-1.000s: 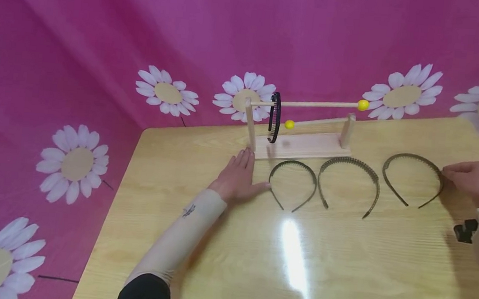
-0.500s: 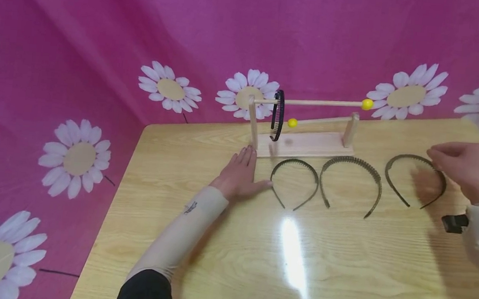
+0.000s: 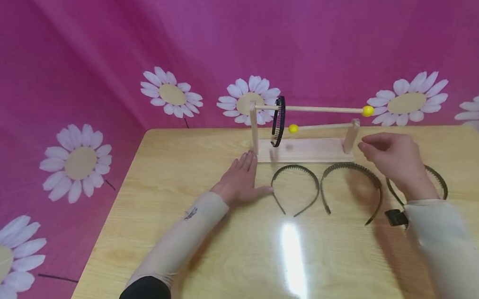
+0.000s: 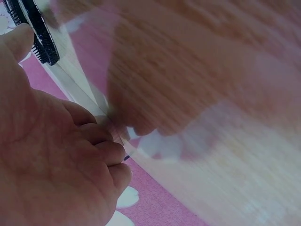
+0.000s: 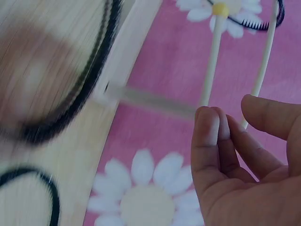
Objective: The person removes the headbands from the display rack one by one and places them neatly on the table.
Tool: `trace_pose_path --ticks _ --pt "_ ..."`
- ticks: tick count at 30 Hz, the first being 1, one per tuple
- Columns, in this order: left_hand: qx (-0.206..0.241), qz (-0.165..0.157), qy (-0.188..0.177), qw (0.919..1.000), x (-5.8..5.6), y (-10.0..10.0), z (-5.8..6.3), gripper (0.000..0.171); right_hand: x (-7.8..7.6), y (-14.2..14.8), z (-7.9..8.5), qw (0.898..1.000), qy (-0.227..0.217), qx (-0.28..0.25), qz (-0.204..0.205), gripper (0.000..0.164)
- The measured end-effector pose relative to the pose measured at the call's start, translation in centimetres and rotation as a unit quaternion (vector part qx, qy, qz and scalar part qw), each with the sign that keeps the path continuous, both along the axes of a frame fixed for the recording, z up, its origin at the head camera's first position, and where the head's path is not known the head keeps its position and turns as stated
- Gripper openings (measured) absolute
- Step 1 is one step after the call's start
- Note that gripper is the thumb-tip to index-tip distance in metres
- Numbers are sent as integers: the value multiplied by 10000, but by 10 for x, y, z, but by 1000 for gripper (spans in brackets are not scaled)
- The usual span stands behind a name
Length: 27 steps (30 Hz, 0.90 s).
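Note:
A wooden rack (image 3: 314, 151) with two yellow-tipped rods stands near the table's back edge. A black toothed headband (image 3: 281, 124) hangs on its upper rod. Three more headbands lie in front: a small one (image 3: 297, 167), a larger one (image 3: 355, 167), and one at right (image 3: 440, 180) partly covered by my right arm. My left hand (image 3: 238, 180) rests on the table with straight fingers at the rack's left end, the thumb beside the small headband. My right hand (image 3: 398, 161) hovers right of the rack; its loosely bent fingers and thumb stand apart with nothing between them (image 5: 244, 160).
The wooden table (image 3: 230, 258) has a bright light reflection in its middle. Behind and to the left hangs a pink curtain (image 3: 326, 43) with white daisies. A small black device (image 3: 395, 217) sits at my right wrist.
My right hand has come away from the rightmost headband and moved left, over toward the rack's right end. That headband stays on the table. My left hand stays in place.

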<state>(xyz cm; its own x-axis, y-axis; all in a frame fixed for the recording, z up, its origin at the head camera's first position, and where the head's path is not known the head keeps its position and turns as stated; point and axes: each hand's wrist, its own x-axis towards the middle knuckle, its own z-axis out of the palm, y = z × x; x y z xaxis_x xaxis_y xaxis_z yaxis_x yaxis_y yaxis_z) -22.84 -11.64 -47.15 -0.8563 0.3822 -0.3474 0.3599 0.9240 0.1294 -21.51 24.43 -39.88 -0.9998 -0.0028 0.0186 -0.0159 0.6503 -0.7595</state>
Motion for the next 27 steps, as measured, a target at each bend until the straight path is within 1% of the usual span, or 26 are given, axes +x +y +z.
trace_pose_path --ticks 2,5,11,15,20,27 --pt "28 -30 -9 10000 2 1 0 108 0 -12 0 9998 172 -84 86 46" --pt "78 5 71 9999 3 1 2 107 -3 -32 4 9987 371 -220 282 43" --pt "78 118 -4 9999 4 0 2 108 -9 -72 9 9953 535 -516 619 38" --pt "85 111 -37 9999 3 1 0 109 -15 -97 8 9925 578 -829 691 36" --pt "96 136 -68 9998 2 3 -3 110 -22 -122 5 9900 573 -1064 729 37" --pt "122 88 -30 9999 1 1 -4 109 -28 -145 3 9868 592 -1341 685 35"
